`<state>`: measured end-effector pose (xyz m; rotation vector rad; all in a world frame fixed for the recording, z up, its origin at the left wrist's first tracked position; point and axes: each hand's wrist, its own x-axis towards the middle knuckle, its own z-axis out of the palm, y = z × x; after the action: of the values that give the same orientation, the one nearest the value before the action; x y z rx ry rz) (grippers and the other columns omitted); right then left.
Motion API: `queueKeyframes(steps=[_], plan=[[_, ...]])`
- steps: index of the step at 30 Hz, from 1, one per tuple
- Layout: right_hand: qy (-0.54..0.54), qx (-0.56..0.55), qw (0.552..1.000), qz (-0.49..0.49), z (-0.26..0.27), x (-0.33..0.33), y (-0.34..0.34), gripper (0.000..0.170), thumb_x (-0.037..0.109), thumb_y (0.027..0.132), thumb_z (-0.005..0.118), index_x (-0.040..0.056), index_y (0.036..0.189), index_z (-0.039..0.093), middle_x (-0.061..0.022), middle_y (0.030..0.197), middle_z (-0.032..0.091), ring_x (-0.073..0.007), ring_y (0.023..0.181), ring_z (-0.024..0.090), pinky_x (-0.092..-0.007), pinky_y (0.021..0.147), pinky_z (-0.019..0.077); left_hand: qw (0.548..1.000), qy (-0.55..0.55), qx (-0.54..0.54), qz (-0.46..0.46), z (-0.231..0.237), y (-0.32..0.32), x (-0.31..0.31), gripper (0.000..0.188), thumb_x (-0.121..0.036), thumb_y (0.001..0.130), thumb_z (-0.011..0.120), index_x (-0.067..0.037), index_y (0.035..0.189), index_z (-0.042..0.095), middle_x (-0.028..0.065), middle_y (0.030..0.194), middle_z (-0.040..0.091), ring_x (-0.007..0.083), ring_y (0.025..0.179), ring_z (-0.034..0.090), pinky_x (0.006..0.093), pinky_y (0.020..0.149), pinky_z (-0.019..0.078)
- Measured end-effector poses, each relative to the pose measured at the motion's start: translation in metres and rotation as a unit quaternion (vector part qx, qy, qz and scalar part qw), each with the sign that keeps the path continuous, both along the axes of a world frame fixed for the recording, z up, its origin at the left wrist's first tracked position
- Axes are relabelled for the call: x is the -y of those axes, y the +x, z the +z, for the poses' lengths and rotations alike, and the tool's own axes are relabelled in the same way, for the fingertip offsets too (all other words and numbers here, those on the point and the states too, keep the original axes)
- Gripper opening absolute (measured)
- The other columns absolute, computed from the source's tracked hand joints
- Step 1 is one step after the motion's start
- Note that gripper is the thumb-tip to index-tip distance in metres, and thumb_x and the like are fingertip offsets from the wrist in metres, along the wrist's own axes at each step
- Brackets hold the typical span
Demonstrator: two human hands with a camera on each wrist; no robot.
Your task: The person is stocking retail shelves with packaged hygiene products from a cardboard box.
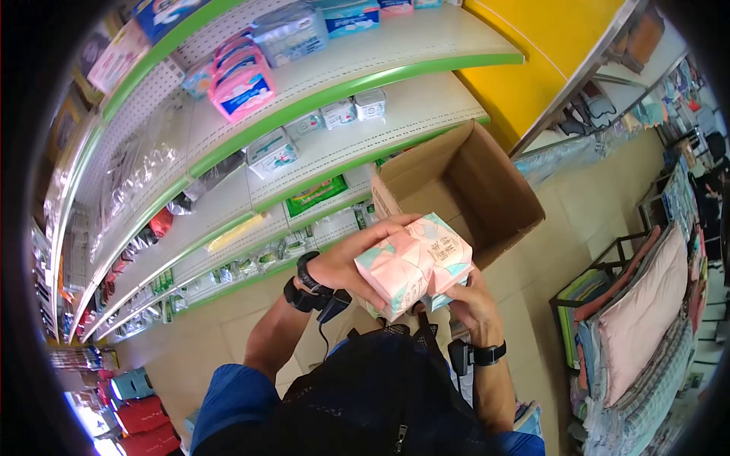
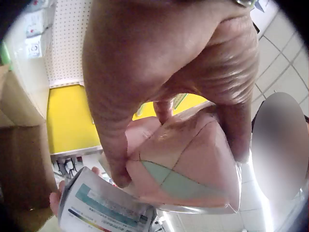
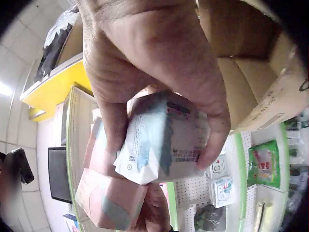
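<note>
My left hand grips a pair of pink packs printed with teal leaf shapes, its fingers and thumb spread across opposite sides. In the left wrist view the shiny wrap of one pink pack shows below that hand. Just under the pink packs, my right hand holds a smaller white-and-teal pack between thumb and fingers. This pack overlaps the pink ones in the right wrist view and is mostly hidden in the head view. Both hands are close together in front of the body.
An open cardboard box stands just beyond the hands, its inside bare. Green-edged shelves on the left carry pink packages and small white packs. To the right lies a stack of folded bedding. Tiled floor runs between.
</note>
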<state>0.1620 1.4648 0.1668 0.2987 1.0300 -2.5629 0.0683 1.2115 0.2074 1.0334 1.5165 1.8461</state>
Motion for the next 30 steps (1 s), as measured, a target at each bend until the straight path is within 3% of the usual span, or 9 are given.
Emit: queueKeyframes(steps=[3,7,8,10,15,17,19,28,30], plan=[[-0.007,-0.016,0.997,0.072,-0.001,0.015,0.012,0.089,0.009,0.068,0.088,-0.0026,0.142,0.040,-0.0116,0.137,0.053,-0.0224,0.126,0.052,-0.0364,0.109,0.0387,0.998,-0.015,0.040,0.035,0.005,0.026,0.012,0.093,-0.027,0.051,0.097,-0.009,0.129,0.049,0.0196,0.156,0.025,0.0315,0.143,0.029,0.0440,0.114,0.0264],[-0.023,-0.069,0.993,0.097,-0.008,0.024,0.011,0.100,0.048,0.072,0.084,-0.0036,0.143,0.037,-0.0112,0.138,0.052,-0.0223,0.127,0.051,-0.0375,0.108,0.0402,0.995,-0.006,0.013,0.095,0.011,0.046,0.022,0.092,-0.027,0.052,0.097,-0.010,0.129,0.050,0.0206,0.157,0.024,0.0318,0.144,0.027,0.0436,0.114,0.0252],[-0.024,-0.070,0.992,0.104,-0.009,0.024,0.010,0.100,0.048,0.072,0.084,-0.0036,0.143,0.037,-0.0112,0.138,0.052,-0.0223,0.127,0.051,-0.0375,0.108,0.0402,0.995,-0.006,0.012,0.102,0.014,0.050,0.023,0.092,-0.027,0.052,0.097,-0.010,0.129,0.050,0.0206,0.157,0.024,0.0318,0.144,0.027,0.0436,0.114,0.0252],[-0.012,-0.102,0.989,0.106,-0.009,0.019,0.001,0.111,0.068,0.070,0.071,0.0009,0.148,0.028,-0.0118,0.149,0.042,-0.0265,0.135,0.043,-0.0446,0.113,0.0359,0.996,-0.005,-0.038,0.082,0.022,0.051,0.022,0.095,-0.013,0.055,0.095,-0.010,0.136,0.045,0.0195,0.159,0.017,0.0275,0.144,0.026,0.0392,0.115,0.0278],[0.041,-0.153,0.980,0.117,0.000,-0.006,-0.006,0.105,0.069,0.074,0.066,0.0016,0.147,0.034,-0.0116,0.147,0.045,-0.0251,0.132,0.046,-0.0440,0.112,0.0374,0.993,-0.001,-0.103,0.061,0.044,0.066,-0.001,0.094,-0.017,0.054,0.096,-0.011,0.134,0.046,0.0226,0.160,0.012,0.0329,0.148,0.018,0.0425,0.116,0.0248],[0.026,-0.155,0.985,0.074,0.016,-0.011,-0.006,0.108,0.069,0.069,0.072,-0.0041,0.141,0.039,-0.0128,0.138,0.053,-0.0204,0.125,0.053,-0.0358,0.103,0.0454,0.988,-0.014,-0.143,0.050,0.051,0.062,-0.010,0.095,-0.018,0.054,0.096,-0.012,0.134,0.046,0.0239,0.160,0.010,0.0345,0.148,0.016,0.0440,0.116,0.0236],[0.019,-0.159,0.985,0.057,0.019,-0.022,-0.006,0.108,0.068,0.068,0.073,-0.0056,0.140,0.041,-0.0135,0.136,0.055,-0.0200,0.123,0.054,-0.0348,0.102,0.0459,0.985,0.025,-0.168,0.026,0.052,0.062,-0.020,0.095,-0.020,0.053,0.097,-0.012,0.134,0.047,0.0257,0.160,0.007,0.0360,0.149,0.011,0.0465,0.117,0.0214],[0.020,-0.240,0.970,-0.023,0.028,-0.066,0.001,0.095,0.060,0.068,0.078,-0.0052,0.133,0.053,-0.0117,0.126,0.063,-0.0184,0.116,0.059,-0.0334,0.100,0.0468,0.987,0.154,-0.037,0.030,0.058,0.054,-0.077,0.095,-0.025,0.053,0.097,-0.005,0.129,0.046,0.0311,0.155,0.022,0.0401,0.146,0.020,0.0522,0.117,0.0196],[0.021,-0.241,0.969,-0.043,0.031,-0.073,0.004,0.093,0.059,0.069,0.079,-0.0043,0.132,0.054,-0.0112,0.125,0.063,-0.0182,0.116,0.059,-0.0336,0.099,0.0470,0.991,0.119,-0.008,0.056,0.057,0.050,-0.086,0.105,-0.042,0.051,0.095,-0.006,0.134,0.042,0.0326,0.154,0.021,0.0433,0.144,0.023,0.0547,0.116,0.0218]])
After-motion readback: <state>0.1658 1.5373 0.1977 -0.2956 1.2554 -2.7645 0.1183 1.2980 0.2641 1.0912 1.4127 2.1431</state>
